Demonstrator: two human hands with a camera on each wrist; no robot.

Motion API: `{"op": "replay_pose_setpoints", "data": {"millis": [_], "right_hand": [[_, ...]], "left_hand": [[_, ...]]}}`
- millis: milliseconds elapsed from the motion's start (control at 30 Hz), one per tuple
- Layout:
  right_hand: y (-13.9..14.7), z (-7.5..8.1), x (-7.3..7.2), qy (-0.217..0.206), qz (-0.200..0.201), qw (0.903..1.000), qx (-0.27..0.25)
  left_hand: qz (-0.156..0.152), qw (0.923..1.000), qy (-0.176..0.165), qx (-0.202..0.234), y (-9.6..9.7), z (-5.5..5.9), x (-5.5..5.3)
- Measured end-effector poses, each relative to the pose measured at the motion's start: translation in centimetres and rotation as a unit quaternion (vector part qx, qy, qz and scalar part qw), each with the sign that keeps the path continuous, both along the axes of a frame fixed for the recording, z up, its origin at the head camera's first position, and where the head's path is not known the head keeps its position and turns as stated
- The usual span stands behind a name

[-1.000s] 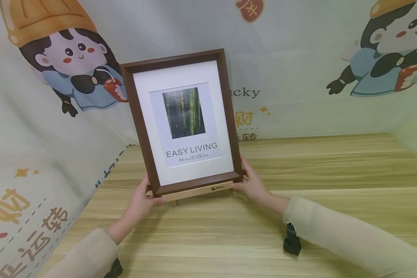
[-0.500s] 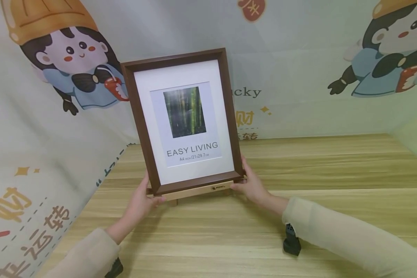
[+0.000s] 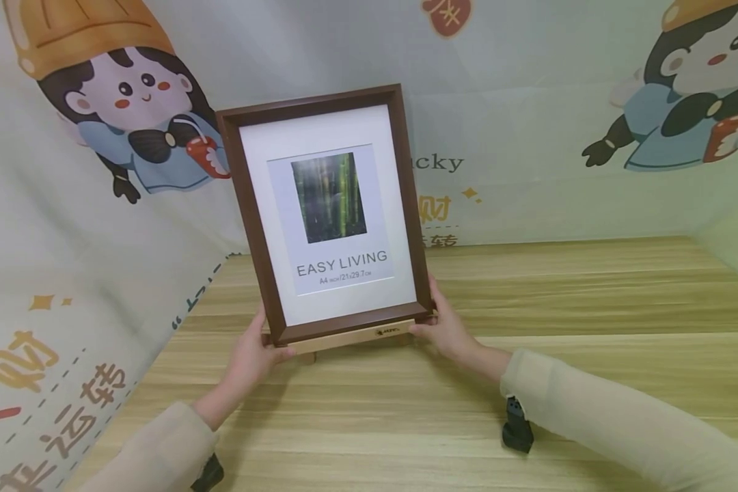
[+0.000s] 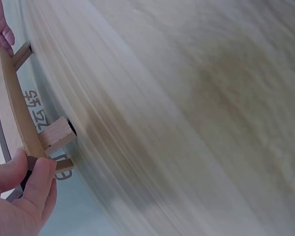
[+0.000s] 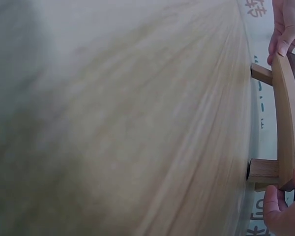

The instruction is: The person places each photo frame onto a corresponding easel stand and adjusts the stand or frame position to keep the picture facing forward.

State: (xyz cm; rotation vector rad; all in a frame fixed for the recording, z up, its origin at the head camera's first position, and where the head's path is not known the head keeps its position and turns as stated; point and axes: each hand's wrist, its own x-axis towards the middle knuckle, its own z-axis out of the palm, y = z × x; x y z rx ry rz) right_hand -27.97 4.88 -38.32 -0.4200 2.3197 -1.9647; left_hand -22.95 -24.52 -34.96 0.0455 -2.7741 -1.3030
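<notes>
A brown picture frame (image 3: 329, 198) with a white mat and a bamboo print reading "EASY LIVING" stands on a light wooden easel. Its lower edge sits on the easel's front ledge (image 3: 350, 335). The left hand (image 3: 252, 355) grips the lower left corner, thumb in front of the ledge; the right hand (image 3: 449, 333) grips the lower right corner the same way. Short easel legs (image 4: 58, 135) reach down to the tabletop in the left wrist view and appear to touch it. From the right wrist, a leg (image 5: 263, 170) shows beside the right fingers. The easel's back is hidden.
A wood-grain table (image 3: 559, 294) spreads beneath the hands. Behind and to the left hangs a pale cloth (image 3: 516, 123) printed with cartoon figures and writing. Black wrist devices (image 3: 516, 425) hang under the cream sleeves (image 3: 615, 410).
</notes>
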Motion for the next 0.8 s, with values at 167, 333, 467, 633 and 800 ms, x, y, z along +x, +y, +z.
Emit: {"op": "replay_pose_setpoints", "data": {"millis": [167,333,467,633,800], "right_hand": [[0.5,0.1,0.1,-0.007,-0.002,1.0,0.0],[0.8,0.2,0.0,-0.019,-0.003,0.9998,-0.004],[1.1,0.3,0.1,-0.019,-0.008,0.9998,-0.008],[1.5,0.2,0.0,-0.021,-0.008,0.9996,-0.017],[1.9,0.3,0.1,-0.017,-0.01,0.9997,-0.017]], "left_hand": [[-0.001,1.0,-0.004,0.0,0.6,0.3,-0.1],[-0.002,1.0,-0.002,-0.005,1.0,0.3,-0.3],[-0.004,1.0,0.0,-0.005,1.2,0.2,-0.6],[-0.004,0.9999,0.0,-0.015,1.6,0.0,-1.0],[-0.002,0.9997,0.004,-0.024,1.9,0.0,-1.3]]}}
